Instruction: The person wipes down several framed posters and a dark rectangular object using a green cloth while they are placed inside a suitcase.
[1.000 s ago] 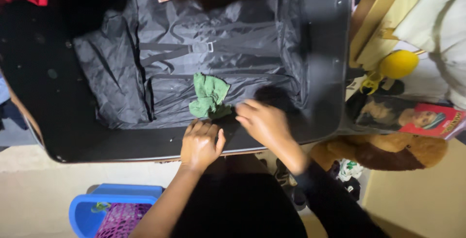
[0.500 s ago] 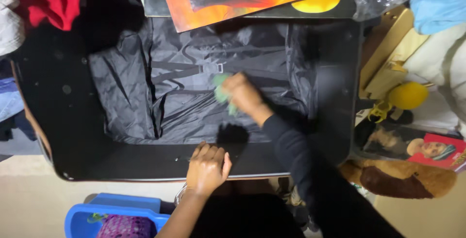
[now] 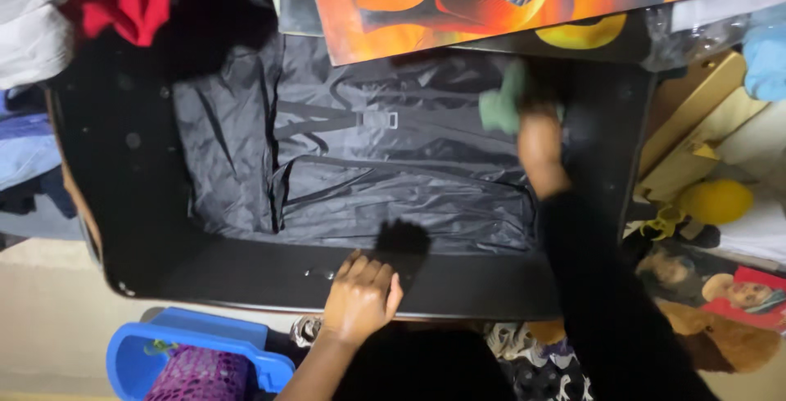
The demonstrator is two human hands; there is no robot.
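While your right hand (image 3: 540,143) reaches deep into the open black suitcase (image 3: 123,205), its grip is closed around the green cloth (image 3: 501,105), which sits at the far right corner of the case's lining, just under the orange poster (image 3: 491,0) that overhangs the far rim. Your left hand (image 3: 360,299) lies flat and open on the suitcase's near rim, holding nothing. Placed there, it seems to brace you and steady the case during the long reach.
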